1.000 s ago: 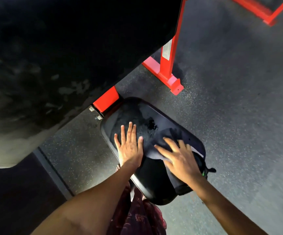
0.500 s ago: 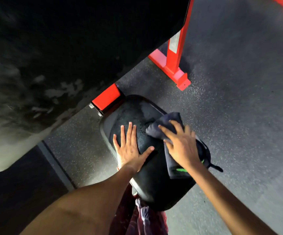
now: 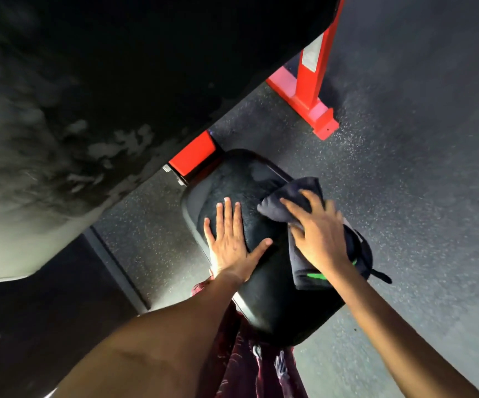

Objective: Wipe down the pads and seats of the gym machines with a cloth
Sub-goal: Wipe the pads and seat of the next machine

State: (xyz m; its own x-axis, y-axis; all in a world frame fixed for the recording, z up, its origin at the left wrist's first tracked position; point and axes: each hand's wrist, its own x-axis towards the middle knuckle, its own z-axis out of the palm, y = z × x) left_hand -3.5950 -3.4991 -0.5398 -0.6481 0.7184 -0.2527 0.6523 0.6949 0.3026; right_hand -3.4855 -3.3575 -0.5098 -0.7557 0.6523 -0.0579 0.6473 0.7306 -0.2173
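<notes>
The black seat pad (image 3: pixel 264 285) sits low at the centre of view, its rounded length running from 11 o'clock, where it meets a red frame bracket (image 3: pixel 193 155), toward 5 o'clock. Its vinyl shines, with a pale damp patch near the far end. Under it lies speckled dark rubber floor (image 3: pixel 404 182); a red upright post (image 3: pixel 313 61) on a red foot stands at 1 o'clock, and a big black back pad (image 3: pixel 103 81), streaked with pale smears, fills the upper left.

The left hand (image 3: pixel 231 245) lies flat on the seat pad, fingers straight and together toward 12 o'clock, thumb spread out to 3 o'clock. The right hand (image 3: pixel 318 237) presses a dark folded cloth (image 3: pixel 292 202) onto the pad's right edge, fingers spread over it. The cloth bunches ahead of the fingertips and hangs down below the wrist, where a green mark shows. Patterned maroon clothing (image 3: pixel 261 369) shows at 6 o'clock.
</notes>
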